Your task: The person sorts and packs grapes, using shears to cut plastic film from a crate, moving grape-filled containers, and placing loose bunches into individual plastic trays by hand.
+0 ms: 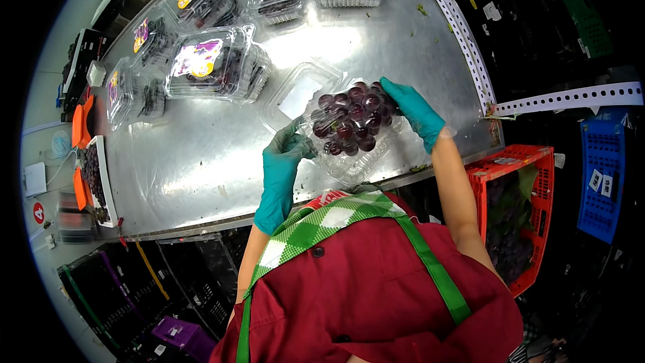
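A bunch of dark red grapes (pixel 352 116), partly under clear plastic film, lies between my hands above an open clear plastic clamshell box (pixel 352 166). My left hand (pixel 288 148), in a teal glove, pinches the film at the left side of the bunch. At the bunch's upper right, my gloved right hand (pixel 415 111) holds the grapes, its fingertips partly hidden behind them. The clamshell's lid (pixel 327 78) lies flipped back on the metal table (pixel 201 161), with a white patch on it.
Several closed clamshells of grapes (pixel 201 63) with purple and yellow labels stand at the table's far left and back. A perforated white metal strip (pixel 461 25) edges the right side. A red crate of grapes (pixel 544 212) stands at the right; a white tray of grapes (pixel 103 181) is far left.
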Action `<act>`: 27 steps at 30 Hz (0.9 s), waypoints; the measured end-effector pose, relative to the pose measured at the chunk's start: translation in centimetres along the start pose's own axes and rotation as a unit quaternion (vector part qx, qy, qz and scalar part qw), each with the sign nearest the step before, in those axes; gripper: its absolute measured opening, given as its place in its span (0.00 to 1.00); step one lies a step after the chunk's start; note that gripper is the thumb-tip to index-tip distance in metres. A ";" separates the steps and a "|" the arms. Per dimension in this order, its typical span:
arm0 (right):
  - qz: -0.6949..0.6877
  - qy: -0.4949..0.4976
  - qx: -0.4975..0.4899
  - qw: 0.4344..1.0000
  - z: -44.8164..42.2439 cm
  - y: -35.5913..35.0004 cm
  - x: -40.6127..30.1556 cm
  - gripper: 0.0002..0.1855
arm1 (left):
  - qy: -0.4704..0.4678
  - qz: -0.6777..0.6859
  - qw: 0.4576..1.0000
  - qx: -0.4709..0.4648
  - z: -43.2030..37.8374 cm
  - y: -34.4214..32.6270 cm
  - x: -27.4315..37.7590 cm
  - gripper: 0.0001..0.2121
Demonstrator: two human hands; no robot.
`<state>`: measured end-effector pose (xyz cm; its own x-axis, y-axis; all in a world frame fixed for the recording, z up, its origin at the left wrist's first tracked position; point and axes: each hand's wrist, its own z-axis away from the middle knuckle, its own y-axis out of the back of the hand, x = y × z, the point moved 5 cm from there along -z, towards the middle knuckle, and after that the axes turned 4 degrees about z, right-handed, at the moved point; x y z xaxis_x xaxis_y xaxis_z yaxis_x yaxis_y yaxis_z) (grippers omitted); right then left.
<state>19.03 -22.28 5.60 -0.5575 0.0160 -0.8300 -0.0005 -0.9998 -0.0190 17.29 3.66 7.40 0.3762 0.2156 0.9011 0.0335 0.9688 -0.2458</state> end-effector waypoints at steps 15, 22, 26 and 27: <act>-0.185 -0.023 -0.031 0.982 0.5 -2.0 2.6 0.23 | -0.059 0.068 0.990 -0.108 2.3 -3.9 4.1 0.38; -0.113 0.003 0.011 0.994 2.7 -2.2 0.3 0.25 | -0.031 0.086 0.993 -0.073 2.8 -3.1 3.6 0.40; -0.093 0.009 0.021 0.995 3.3 -2.3 -0.3 0.25 | -0.060 0.077 0.991 -0.087 2.8 -2.9 3.5 0.40; -0.090 0.009 0.025 0.996 3.5 -2.3 -0.4 0.25 | -0.057 0.077 0.992 -0.086 2.8 -2.8 3.4 0.40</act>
<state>16.36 -19.98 7.91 -0.5300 0.1942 -0.8254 -0.1407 -0.9801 -0.1403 15.92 1.99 12.20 0.2825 0.3808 0.8804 0.1451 0.8903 -0.4316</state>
